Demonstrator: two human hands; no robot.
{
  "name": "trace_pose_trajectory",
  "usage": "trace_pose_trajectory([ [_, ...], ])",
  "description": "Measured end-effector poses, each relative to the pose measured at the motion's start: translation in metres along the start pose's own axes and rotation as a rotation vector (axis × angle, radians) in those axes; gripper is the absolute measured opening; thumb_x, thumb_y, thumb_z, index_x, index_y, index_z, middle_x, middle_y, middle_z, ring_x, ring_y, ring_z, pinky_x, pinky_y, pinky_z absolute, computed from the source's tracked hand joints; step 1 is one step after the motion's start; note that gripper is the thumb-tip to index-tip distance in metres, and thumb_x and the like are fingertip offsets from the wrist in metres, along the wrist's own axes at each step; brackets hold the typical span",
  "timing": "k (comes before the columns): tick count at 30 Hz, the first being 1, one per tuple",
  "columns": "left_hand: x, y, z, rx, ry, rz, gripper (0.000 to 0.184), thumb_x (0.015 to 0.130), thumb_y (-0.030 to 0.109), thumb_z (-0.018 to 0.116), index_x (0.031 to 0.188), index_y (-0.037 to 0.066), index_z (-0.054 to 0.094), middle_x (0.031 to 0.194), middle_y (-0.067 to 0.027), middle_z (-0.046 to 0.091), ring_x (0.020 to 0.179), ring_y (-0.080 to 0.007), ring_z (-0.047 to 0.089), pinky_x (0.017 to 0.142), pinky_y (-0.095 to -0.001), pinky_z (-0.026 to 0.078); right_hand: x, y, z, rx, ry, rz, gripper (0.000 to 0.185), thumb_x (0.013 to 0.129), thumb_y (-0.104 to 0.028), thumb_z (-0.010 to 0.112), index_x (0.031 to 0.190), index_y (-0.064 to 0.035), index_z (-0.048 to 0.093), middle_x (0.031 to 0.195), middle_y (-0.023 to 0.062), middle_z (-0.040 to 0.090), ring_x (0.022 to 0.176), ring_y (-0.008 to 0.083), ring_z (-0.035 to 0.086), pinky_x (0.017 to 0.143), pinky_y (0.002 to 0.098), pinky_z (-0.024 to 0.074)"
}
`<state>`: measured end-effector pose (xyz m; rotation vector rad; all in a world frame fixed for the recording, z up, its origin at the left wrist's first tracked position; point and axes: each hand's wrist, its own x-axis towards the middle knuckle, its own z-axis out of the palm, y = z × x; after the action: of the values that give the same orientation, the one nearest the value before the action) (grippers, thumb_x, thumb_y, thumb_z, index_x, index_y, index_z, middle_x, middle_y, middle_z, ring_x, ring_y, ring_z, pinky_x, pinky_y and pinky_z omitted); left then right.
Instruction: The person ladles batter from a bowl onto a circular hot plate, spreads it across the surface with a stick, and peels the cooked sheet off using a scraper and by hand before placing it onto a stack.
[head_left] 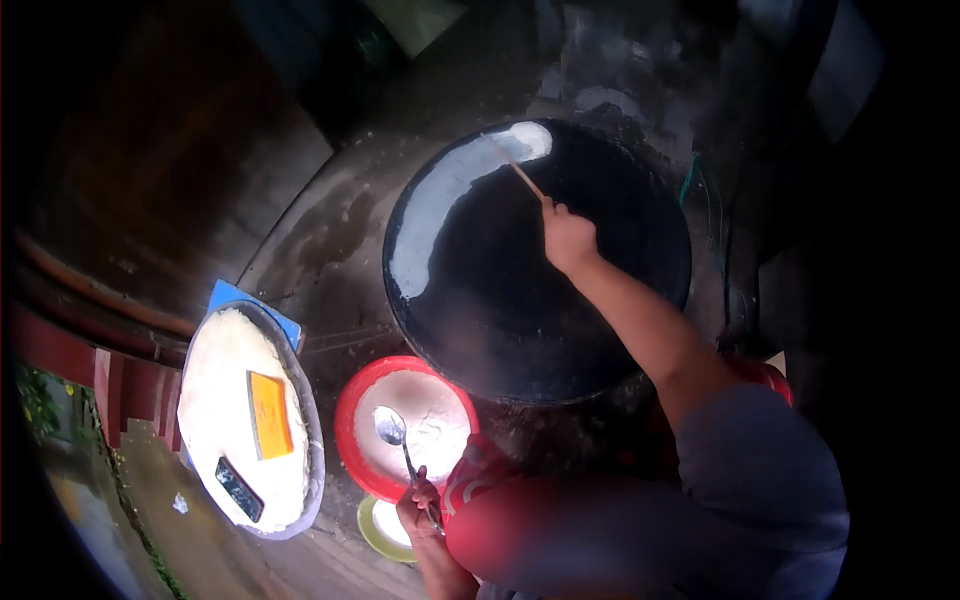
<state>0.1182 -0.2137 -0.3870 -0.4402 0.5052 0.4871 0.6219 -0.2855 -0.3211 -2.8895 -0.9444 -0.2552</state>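
Observation:
A large round black griddle (560, 290) fills the middle. Along its upper left edge runs a curved band of white batter (435, 205), thickest at the top. My right hand (569, 236) is closed on a thin wooden stick (527, 183), whose far end touches the batter near the top. Lower down, my left hand (421, 503) grips the handle of a metal ladle (390, 426). The ladle's bowl is over a red basin (351, 462) of white batter (430, 415).
At left stands an oval tub (315, 455) heaped with white dough or flour, with an orange scraper (268, 415) and a dark phone-like object (240, 489) on top. A blue board (226, 292) is behind it. A green bowl (371, 535) sits below the basin.

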Motion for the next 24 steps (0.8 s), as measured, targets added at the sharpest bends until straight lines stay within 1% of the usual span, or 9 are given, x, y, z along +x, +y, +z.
trace_pose_trajectory([
  [1,-0.005,-0.002,0.004,0.000,-0.014,-0.008,0.034,0.087,0.003,0.033,0.115,-0.015,0.039,0.077,-0.0099,0.048,0.060,-0.0168,0.044,0.049,-0.0263,0.038,0.007,0.020,-0.005,-0.064,-0.020,0.080,0.042,0.083,-0.006,0.042,0.125,-0.0014,0.043,0.099,0.0129,0.057,0.077,0.0247,0.063,0.058,0.0334,0.0516],
  [5,-0.018,-0.007,0.021,-0.010,0.017,0.035,0.033,0.088,0.004,0.034,0.115,-0.015,0.040,0.074,-0.0086,0.047,0.056,-0.0154,0.044,0.048,-0.0259,0.039,-0.038,0.068,-0.051,0.027,-0.140,0.214,0.054,0.077,-0.014,0.058,0.126,-0.0017,0.040,0.097,0.0146,0.057,0.084,0.0269,0.061,0.066,0.0356,0.0512],
  [8,-0.029,-0.021,0.047,-0.020,0.016,0.039,0.033,0.087,0.003,0.035,0.115,-0.014,0.041,0.072,-0.0072,0.048,0.055,-0.0143,0.045,0.048,-0.0247,0.041,-0.070,0.089,-0.051,0.305,-0.151,0.259,0.048,0.083,-0.018,0.054,0.126,-0.0025,0.040,0.094,0.0153,0.059,0.085,0.0287,0.060,0.074,0.0368,0.0490],
  [10,-0.036,-0.022,0.061,-0.027,0.014,0.040,0.033,0.087,0.004,0.035,0.115,-0.014,0.041,0.073,-0.0070,0.049,0.055,-0.0137,0.045,0.047,-0.0249,0.040,-0.078,0.101,-0.040,0.780,0.039,0.105,0.038,0.088,-0.017,0.048,0.124,-0.0046,0.043,0.088,0.0123,0.060,0.082,0.0241,0.061,0.072,0.0330,0.0479],
  [11,-0.038,-0.023,0.069,-0.032,-0.008,0.011,0.034,0.087,0.004,0.035,0.115,-0.014,0.040,0.072,-0.0064,0.047,0.055,-0.0136,0.045,0.046,-0.0251,0.040,-0.073,0.108,-0.046,0.913,-0.023,0.103,0.030,0.092,-0.014,0.043,0.121,-0.0059,0.047,0.081,0.0090,0.060,0.077,0.0189,0.060,0.072,0.0297,0.0462],
  [14,-0.047,-0.036,0.096,-0.045,-0.063,0.001,0.034,0.088,0.005,0.033,0.115,-0.015,0.039,0.071,-0.0056,0.045,0.054,-0.0134,0.044,0.046,-0.0251,0.040,-0.037,0.136,-0.048,1.210,-0.162,0.373,0.035,0.091,-0.010,0.041,0.126,-0.0116,0.048,0.075,0.0042,0.058,0.064,0.0142,0.055,0.061,0.0261,0.0447],
  [17,-0.052,-0.055,0.120,-0.039,-0.042,0.024,0.027,0.090,0.008,0.030,0.104,-0.012,0.043,0.065,-0.0046,0.042,0.052,-0.0132,0.042,0.045,-0.0250,0.038,0.004,0.169,-0.028,1.040,-0.141,0.564,0.044,0.090,-0.009,0.033,0.133,-0.0163,0.041,0.069,0.0037,0.055,0.044,0.0116,0.042,0.040,0.0246,0.0346],
  [19,-0.054,-0.068,0.131,-0.025,-0.020,0.033,0.024,0.091,0.009,0.030,0.094,-0.008,0.046,0.061,-0.0041,0.042,0.049,-0.0128,0.041,0.045,-0.0245,0.037,0.012,0.167,-0.028,1.124,-0.240,0.595,0.045,0.089,-0.010,0.033,0.133,-0.0165,0.040,0.068,0.0039,0.054,0.042,0.0109,0.039,0.038,0.0249,0.0323],
  [24,-0.041,-0.069,0.123,0.038,-0.023,0.023,0.028,0.090,0.008,0.030,0.103,-0.011,0.045,0.066,-0.0048,0.045,0.051,-0.0132,0.042,0.046,-0.0246,0.038,0.007,0.166,-0.047,1.184,-0.417,0.548,0.047,0.086,-0.006,0.032,0.130,-0.0145,0.044,0.067,0.0033,0.052,0.038,0.0084,0.032,0.035,0.0241,0.0254],
])
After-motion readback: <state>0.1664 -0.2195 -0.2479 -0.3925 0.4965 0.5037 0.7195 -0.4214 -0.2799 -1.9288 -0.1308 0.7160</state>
